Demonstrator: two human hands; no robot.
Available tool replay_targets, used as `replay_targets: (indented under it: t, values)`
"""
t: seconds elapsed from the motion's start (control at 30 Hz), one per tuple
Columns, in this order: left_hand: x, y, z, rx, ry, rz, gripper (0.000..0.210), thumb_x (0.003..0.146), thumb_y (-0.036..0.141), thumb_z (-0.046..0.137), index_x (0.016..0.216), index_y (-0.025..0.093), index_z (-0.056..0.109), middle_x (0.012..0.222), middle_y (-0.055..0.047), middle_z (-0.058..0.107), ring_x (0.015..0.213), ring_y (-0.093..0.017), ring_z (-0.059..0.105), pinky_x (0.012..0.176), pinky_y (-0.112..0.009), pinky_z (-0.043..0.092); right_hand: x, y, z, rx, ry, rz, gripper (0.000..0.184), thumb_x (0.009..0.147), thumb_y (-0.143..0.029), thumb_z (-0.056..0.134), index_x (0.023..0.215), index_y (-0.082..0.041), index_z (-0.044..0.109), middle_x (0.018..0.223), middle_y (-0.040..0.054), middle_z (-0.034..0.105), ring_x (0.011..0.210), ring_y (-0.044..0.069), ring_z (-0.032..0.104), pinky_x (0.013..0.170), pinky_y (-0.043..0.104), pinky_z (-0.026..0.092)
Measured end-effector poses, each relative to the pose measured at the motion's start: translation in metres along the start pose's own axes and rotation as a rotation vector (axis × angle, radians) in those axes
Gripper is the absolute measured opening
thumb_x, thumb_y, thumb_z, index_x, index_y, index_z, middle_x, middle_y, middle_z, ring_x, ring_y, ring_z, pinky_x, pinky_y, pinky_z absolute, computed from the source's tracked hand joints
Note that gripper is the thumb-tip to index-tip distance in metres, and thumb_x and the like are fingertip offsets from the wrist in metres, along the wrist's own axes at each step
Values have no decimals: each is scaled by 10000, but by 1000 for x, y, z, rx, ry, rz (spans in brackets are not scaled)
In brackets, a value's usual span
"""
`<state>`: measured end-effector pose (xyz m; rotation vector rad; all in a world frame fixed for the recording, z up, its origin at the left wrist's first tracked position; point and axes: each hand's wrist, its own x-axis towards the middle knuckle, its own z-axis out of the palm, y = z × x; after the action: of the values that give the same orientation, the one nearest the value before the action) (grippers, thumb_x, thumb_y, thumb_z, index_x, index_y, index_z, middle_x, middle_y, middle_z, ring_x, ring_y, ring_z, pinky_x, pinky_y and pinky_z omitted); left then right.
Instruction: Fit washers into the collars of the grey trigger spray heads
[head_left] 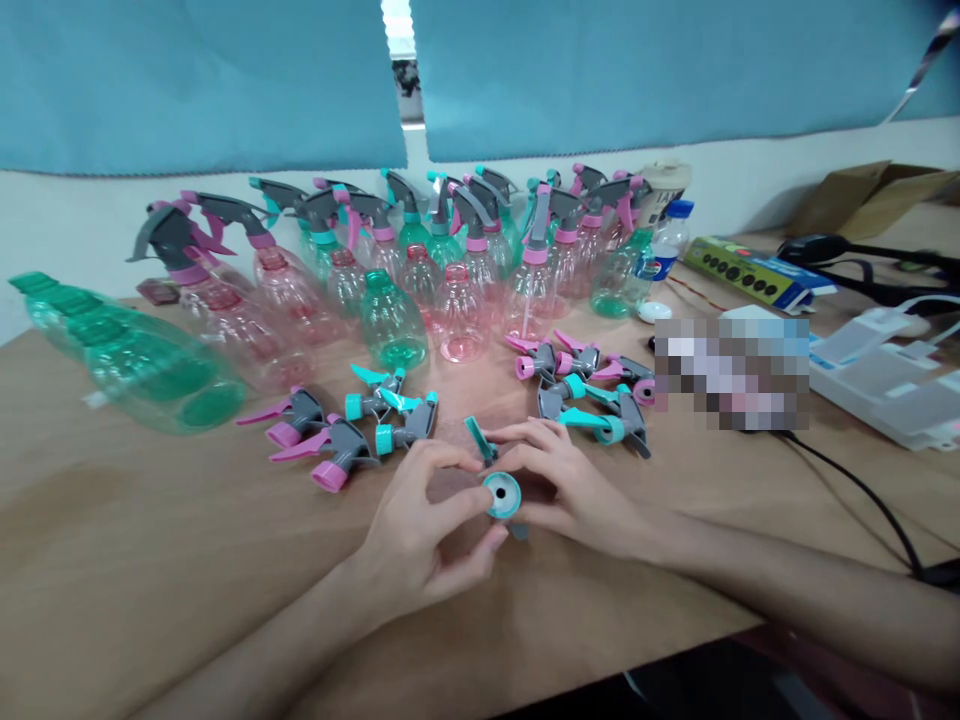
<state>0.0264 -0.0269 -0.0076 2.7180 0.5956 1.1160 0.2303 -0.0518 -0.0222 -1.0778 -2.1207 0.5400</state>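
Note:
Between my two hands is a grey and teal trigger spray head (501,494), its round collar facing up toward me with a dark hole at its centre. My left hand (427,515) pinches the collar from the left with thumb and fingers. From the right, my right hand (566,480) closes its fingers round the same spray head. Its teal trigger pokes out above my fingertips. Just beyond my left hand lie loose teal spray heads (405,425) and pink spray heads (341,455). More spray heads (611,425) lie past my right hand.
Behind stand several pink bottles (459,320) and green bottles (394,320), many topped with spray heads. Green bottles (150,360) lean at the left. A water bottle (670,245), a yellow-blue box (750,272), a clear plastic case (885,370) and a black cable (855,480) are at the right.

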Motion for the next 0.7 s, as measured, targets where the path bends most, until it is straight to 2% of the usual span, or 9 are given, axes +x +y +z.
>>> replay_targets:
  t: [0.37, 0.53, 0.7]
  values:
    - [8, 2, -2, 50, -34, 33, 102, 806, 188, 594, 906, 211, 597, 965, -65, 569, 893, -219, 547, 764, -404, 477, -3, 3, 2, 2, 5, -41, 213, 838, -280, 643, 1036, -251, 573, 1241, 63, 568, 1182, 220, 506, 1048, 476, 274]
    - [7, 1, 0, 1, -33, -33, 176, 783, 183, 601, 958, 194, 584, 978, -80, 567, 901, -225, 548, 782, -405, 482, 0, 2, 0, -2, 21, -26, 163, 832, -244, 643, 980, -235, 575, 1232, 70, 570, 1175, 222, 510, 999, 444, 329]
    - [7, 3, 2, -41, -49, -77, 189, 781, 204, 602, 969, 193, 586, 994, -80, 553, 923, -222, 544, 813, -401, 489, 0, 4, 1, -21, 20, -24, 162, 817, -219, 651, 960, -241, 577, 1224, 60, 568, 1175, 221, 504, 1017, 461, 303]
